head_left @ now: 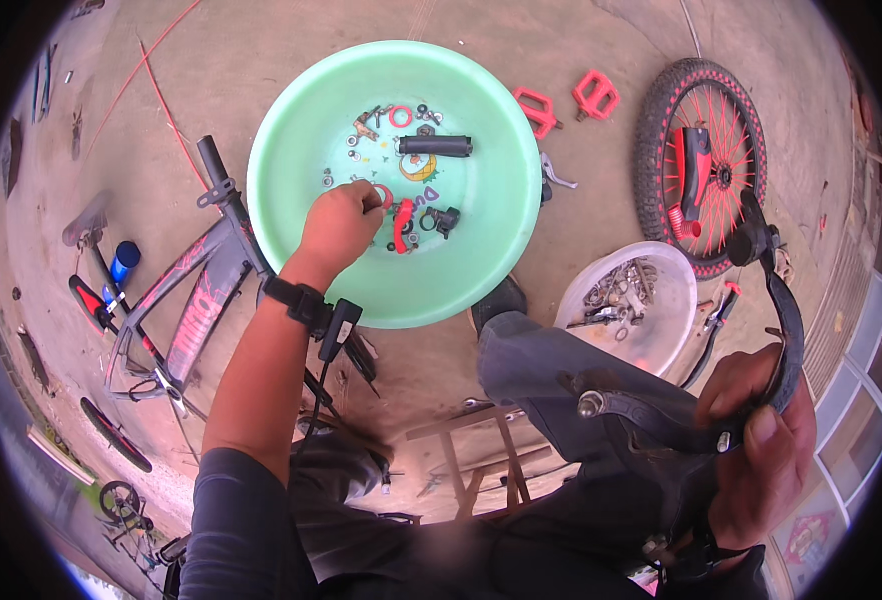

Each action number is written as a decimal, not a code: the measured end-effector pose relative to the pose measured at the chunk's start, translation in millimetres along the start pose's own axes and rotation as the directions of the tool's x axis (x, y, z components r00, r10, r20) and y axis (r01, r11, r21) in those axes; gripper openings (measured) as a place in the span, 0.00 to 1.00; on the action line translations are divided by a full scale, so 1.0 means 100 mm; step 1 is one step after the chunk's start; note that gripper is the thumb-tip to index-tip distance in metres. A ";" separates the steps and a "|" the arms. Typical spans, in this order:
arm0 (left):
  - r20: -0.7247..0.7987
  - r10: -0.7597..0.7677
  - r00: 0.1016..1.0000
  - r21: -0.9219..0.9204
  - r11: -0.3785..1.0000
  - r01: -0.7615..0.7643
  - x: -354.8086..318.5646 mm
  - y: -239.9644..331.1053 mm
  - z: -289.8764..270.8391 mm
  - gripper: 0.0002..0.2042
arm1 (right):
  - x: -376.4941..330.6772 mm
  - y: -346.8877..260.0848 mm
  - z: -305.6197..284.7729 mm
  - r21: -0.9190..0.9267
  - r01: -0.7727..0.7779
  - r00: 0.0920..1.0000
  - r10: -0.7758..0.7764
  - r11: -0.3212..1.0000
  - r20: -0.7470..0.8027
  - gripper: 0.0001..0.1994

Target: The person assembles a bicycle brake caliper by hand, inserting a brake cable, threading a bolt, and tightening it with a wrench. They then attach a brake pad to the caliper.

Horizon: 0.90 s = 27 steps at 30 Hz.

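Note:
My left hand [341,222] reaches into a wide mint-green basin [291,130] and pinches a small part next to a red ring [385,195]. The basin holds a black handlebar grip [435,146], a red lever piece [403,226], a black clamp [443,218] and several washers and nuts. My right hand [766,440] grips a black curved bicycle part [783,320] with a bolt end [589,404], held over my knee [531,350].
A black and red bicycle frame [196,290] lies left of the basin. A wheel with red spokes [701,165] lies at the right, two red pedals [566,103] near it. A white bowl [676,275] holds metal hardware. A wooden stool [481,460] stands below me.

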<state>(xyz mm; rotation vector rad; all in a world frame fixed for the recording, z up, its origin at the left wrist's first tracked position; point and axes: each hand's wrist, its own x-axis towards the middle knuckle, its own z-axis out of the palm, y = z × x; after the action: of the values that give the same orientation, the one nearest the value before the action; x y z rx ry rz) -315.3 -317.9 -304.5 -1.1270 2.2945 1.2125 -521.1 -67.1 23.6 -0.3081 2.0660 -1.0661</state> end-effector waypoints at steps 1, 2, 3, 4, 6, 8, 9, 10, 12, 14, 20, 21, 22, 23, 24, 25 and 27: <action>0.009 -0.035 0.999 -0.196 0.980 0.036 -0.10 0.01 -0.12 0.07 | 0.01 -0.03 -0.02 0.018 -0.014 0.999 0.013 1.000 0.046 0.22; -0.050 -0.048 0.998 -0.424 0.905 0.022 -0.22 0.05 -0.21 0.06 | 0.00 -0.06 -0.04 0.053 0.002 0.996 -0.007 0.999 0.092 0.22; -0.031 -0.082 0.996 -0.499 0.865 0.056 -0.38 0.07 -0.32 0.06 | -0.02 -0.09 -0.03 0.027 -0.008 0.995 0.005 1.000 0.099 0.21; -0.011 -0.114 0.993 -0.570 0.817 0.088 -0.55 0.09 -0.45 0.05 | -0.04 -0.11 0.00 0.022 0.013 0.994 -0.015 1.000 0.107 0.21; 0.012 -0.132 0.991 -0.681 0.725 0.105 -0.94 0.14 -0.65 0.05 | -0.08 -0.13 0.07 -0.012 0.095 0.986 -0.092 0.995 0.138 0.18; -0.009 -0.103 0.995 -0.788 0.613 0.056 -1.37 0.20 -0.78 0.06 | -0.12 -0.19 0.12 -0.040 0.080 0.973 -0.069 0.996 0.219 0.14; -0.013 -0.095 0.995 -0.809 0.586 0.046 -1.59 0.23 -0.84 0.07 | -0.15 -0.22 0.16 -0.055 0.075 0.964 -0.058 0.996 0.261 0.12; -0.011 -0.090 0.996 -0.838 0.545 0.040 -1.80 0.26 -0.87 0.09 | -0.17 -0.23 0.22 -0.024 0.146 0.946 -0.133 0.989 0.296 0.08; -0.034 -0.056 0.998 -0.903 0.431 -0.006 -2.22 0.33 -0.89 0.12 | -0.25 -0.26 0.37 -0.065 0.188 0.918 -0.152 0.980 0.367 0.12; -0.054 -0.054 0.997 -0.967 0.253 -0.039 -2.61 0.43 -0.85 0.10 | -0.32 -0.29 0.53 -0.054 0.241 0.872 -0.192 0.969 0.451 0.11; -0.179 0.090 0.980 -0.969 -0.190 -0.159 -3.34 0.59 -0.73 0.08 | -0.68 -0.28 1.01 -0.099 0.388 0.766 -0.261 0.916 0.588 0.08; -0.181 0.097 0.979 -0.961 -0.228 -0.155 -3.44 0.58 -0.74 0.08 | -0.75 -0.25 1.07 -0.108 0.430 0.747 -0.285 0.897 0.600 0.08; -0.187 0.101 0.977 -0.952 -0.262 -0.155 -3.53 0.57 -0.74 0.08 | -0.83 -0.22 1.14 -0.101 0.455 0.744 -0.316 0.885 0.589 0.08; -0.198 0.098 0.975 -0.941 -0.298 -0.161 -3.62 0.57 -0.74 0.08 | -0.88 -0.19 1.20 -0.095 0.466 0.732 -0.323 0.880 0.600 0.08; -0.200 0.120 0.972 -0.943 -0.293 -0.158 -3.69 0.56 -0.75 0.07 | -0.92 -0.18 1.25 -0.086 0.478 0.718 -0.332 0.874 0.612 0.08; -0.207 0.132 0.969 -0.943 -0.290 -0.162 -3.77 0.55 -0.76 0.07 | -0.96 -0.16 1.30 -0.077 0.489 0.704 -0.341 0.869 0.623 0.08; -0.231 0.149 0.961 -0.946 -0.266 -0.186 -3.89 0.53 -0.79 0.06 | -1.03 -0.14 1.42 -0.034 0.508 0.666 -0.368 0.861 0.649 0.08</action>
<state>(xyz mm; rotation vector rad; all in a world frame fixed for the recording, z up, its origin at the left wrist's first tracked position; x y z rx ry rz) -99.0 -169.3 -1.5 -0.9842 0.8117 3.4876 -350.1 -104.7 39.5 -1.1711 1.5042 -0.8374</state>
